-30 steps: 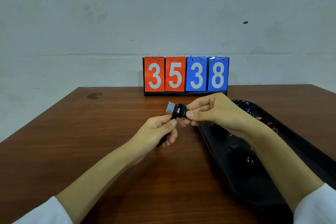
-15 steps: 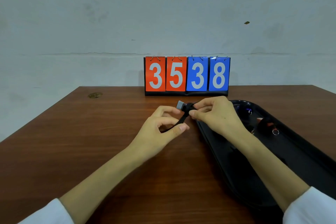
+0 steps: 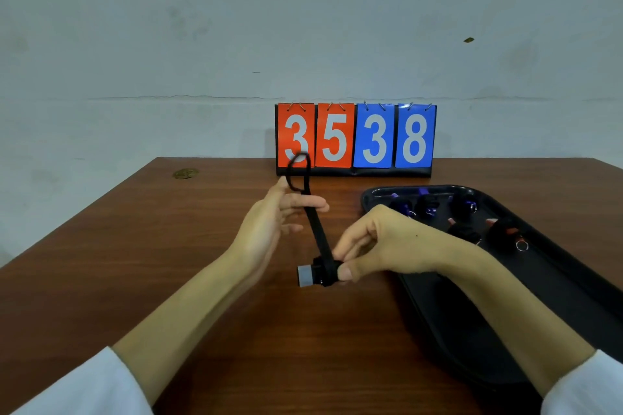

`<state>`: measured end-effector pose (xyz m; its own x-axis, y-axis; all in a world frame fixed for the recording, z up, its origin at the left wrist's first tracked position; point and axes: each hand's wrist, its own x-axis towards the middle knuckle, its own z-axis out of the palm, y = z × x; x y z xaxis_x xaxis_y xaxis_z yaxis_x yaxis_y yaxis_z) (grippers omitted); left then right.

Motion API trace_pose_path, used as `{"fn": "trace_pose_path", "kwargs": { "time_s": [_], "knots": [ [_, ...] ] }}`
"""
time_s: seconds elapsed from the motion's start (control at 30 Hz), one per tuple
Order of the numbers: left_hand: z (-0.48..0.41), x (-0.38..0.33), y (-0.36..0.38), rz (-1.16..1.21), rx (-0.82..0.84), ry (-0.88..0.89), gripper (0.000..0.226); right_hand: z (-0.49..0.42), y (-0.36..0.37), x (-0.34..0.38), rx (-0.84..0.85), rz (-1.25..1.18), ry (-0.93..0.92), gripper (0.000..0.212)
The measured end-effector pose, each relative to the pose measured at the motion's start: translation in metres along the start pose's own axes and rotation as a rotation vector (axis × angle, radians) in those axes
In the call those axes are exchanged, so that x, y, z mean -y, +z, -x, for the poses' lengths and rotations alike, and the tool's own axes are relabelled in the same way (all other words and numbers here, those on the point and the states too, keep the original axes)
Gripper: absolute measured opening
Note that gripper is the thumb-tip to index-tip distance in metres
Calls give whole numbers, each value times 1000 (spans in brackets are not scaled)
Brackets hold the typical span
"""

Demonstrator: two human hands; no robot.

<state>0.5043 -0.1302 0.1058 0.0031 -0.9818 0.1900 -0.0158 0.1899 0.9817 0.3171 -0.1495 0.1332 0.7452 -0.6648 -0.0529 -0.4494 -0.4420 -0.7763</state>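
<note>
Black strap [image 3: 315, 232] is drawn taut above the table [image 3: 168, 263] between both hands. Its grey-tipped clip [image 3: 308, 276] is pinched by the curled thumb and fingers of the right hand [image 3: 384, 246], just left of the tray [image 3: 573, 286]. The looped end is laid across the nearly straight fingers of the left hand [image 3: 269, 222].
</note>
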Motion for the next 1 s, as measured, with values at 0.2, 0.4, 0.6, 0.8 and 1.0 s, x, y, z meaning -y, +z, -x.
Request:
{"fn": "trace_pose_path", "kwargs": {
  "time_s": [0.2,0.4,0.6,0.8,1.0],
  "knots": [
    [1,8,2,-129,105,-194,36,6,-11,8,-100,-141,-66,14],
    [2,11,3,-194,168,-156,19,8,-19,7,-437,-159,-14,13],
    [4,8,6,-302,141,-112,16,2,-18,0,-622,-81,128,14],
    [3,9,10,-428,148,-38,12,-4,-13,-6,-711,-37,196,21],
    [6,7,14,-457,59,131,20,-6,-9,-10,-719,99,234,24]
  ]
}}
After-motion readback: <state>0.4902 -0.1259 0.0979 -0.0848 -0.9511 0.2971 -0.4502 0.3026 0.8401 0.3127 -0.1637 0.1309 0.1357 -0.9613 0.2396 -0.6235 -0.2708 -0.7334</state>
